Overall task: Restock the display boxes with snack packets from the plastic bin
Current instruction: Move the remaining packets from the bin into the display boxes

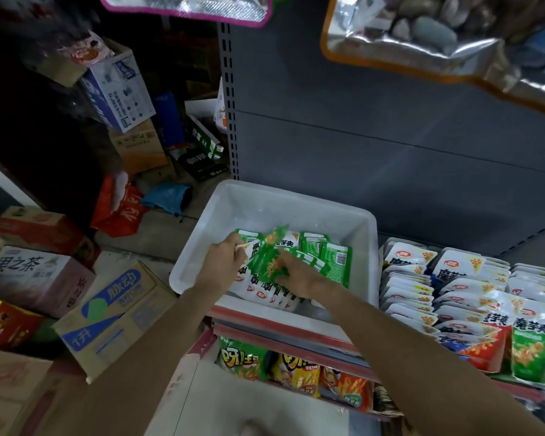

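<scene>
Fingers of the left hand (225, 261) curl around a bunch of green-and-white snack packets (266, 258) inside the white plastic bin (356, 228), while the fingers of the right hand (296, 275) close on the same bunch from the other side. More packets lie loose on the bin floor, green ones toward its right wall, white ones along its near edge. The bin sits at the left end of a shelf, against a grey slotted back panel (359, 136). Just right of the bin, display boxes (447, 297) hold upright rows of white packets. Below the shelf edge stand chip bags (243, 360). Cardboard cartons (107, 316) crowd the floor on the left. Foil bags (422, 36) hang overhead.
</scene>
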`<state>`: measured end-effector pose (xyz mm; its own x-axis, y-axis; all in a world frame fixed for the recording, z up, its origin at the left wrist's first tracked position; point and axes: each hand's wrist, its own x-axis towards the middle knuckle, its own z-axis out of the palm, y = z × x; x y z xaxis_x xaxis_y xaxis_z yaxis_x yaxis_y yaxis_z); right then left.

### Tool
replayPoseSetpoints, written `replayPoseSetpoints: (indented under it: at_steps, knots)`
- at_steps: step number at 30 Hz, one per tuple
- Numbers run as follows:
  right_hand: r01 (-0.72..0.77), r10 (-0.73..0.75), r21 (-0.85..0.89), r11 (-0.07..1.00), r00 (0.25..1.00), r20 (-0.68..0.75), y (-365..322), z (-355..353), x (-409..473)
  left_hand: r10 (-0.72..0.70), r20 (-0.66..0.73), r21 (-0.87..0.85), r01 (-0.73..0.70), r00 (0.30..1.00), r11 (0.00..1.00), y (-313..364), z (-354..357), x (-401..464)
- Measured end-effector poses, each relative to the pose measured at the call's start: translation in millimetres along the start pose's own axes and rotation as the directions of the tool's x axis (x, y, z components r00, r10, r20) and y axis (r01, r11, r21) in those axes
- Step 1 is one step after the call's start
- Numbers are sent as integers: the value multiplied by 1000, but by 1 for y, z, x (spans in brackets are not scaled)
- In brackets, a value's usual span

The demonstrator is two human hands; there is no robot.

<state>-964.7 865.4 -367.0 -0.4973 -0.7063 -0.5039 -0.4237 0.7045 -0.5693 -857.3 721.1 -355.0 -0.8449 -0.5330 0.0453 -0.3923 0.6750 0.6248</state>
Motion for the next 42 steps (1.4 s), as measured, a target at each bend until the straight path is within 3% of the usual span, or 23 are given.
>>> replayPoseSetpoints:
  at_steps: [2, 4, 7, 10, 12, 14, 19, 22, 28, 32, 38, 42]
  knots:
    - [24, -1, 101, 995, 976, -219, -7, -9, -8, 9, -47, -129, -15, 999, 992, 3, -6, -6]
    - [67, -66, -12, 998, 915, -397, -11, -20, -21, 33, -42, -254, -43, 999, 966, 7, -8, -11]
    - [177, -280, -271, 946, 867, -411, -14, -39, -43, 29, -22, -487, -36, 999, 873, 28, -13, -18]
    - [132, -332, -438, 889, 845, -419, -11, -59, -66, -17, -30, -629, -6, 999, 778, 61, -13, -19]
    - [149, -314, -356, 922, 828, -465, -5, -71, -84, -93, -61, -705, 23, 994, 708, 83, -8, -17]
    - [200, -257, -166, 966, 828, -498, 7, -80, -103, -118, -59, -748, 34, 991, 663, 106, 0, -16]
    - [221, -38, 197, 955, 752, -658, 58, -108, -152, 22, 86, -788, 55, 996, 614, 178, 39, -22]
    - [247, 43, 313, 917, 719, -694, 100, -126, -184, 126, 128, -745, 12, 984, 667, 225, 72, -26]
    - [201, 162, 359, 912, 627, -762, 185, -154, -253, 263, 191, -658, -76, 946, 749, 316, 139, -39]
    - [97, 238, 391, 915, 653, -719, 244, -156, -274, 328, 195, -537, -179, 925, 824, 356, 176, -50]
    - [-148, 269, 244, 958, 753, -601, 303, -146, -271, 389, 256, -215, -340, 885, 916, 372, 213, -62]
    - [-118, 247, 241, 963, 737, -629, 308, -144, -269, 383, 300, -69, -380, 874, 922, 374, 228, -67]
